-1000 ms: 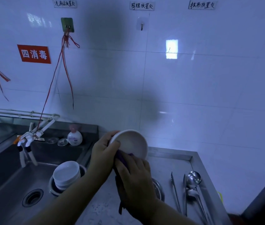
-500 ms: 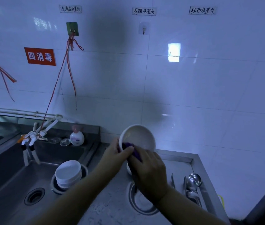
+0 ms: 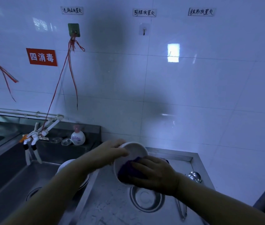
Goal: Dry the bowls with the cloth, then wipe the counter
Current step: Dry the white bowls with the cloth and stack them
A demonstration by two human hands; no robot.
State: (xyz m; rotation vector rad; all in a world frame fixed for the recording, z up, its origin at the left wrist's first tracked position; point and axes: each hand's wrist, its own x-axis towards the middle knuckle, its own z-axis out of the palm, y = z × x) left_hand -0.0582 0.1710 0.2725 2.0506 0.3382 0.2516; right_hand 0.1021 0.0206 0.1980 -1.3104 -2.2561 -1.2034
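Observation:
My left hand grips the far rim of a white bowl, held tilted above the steel counter. A purple cloth is pressed against the bowl's near side by my right hand, which covers most of it. More white bowls are stacked in the sink, largely hidden behind my left forearm.
The steel sink lies at the left with a drain and white taps. A soap bottle stands on the back ledge. A metal dish sits on the counter below my hands. Ladles and tongs lie at right.
The bowl has dropped lower and tilted, with my right hand and the cloth now pressed over its near side. My left hand has shifted to the far rim.

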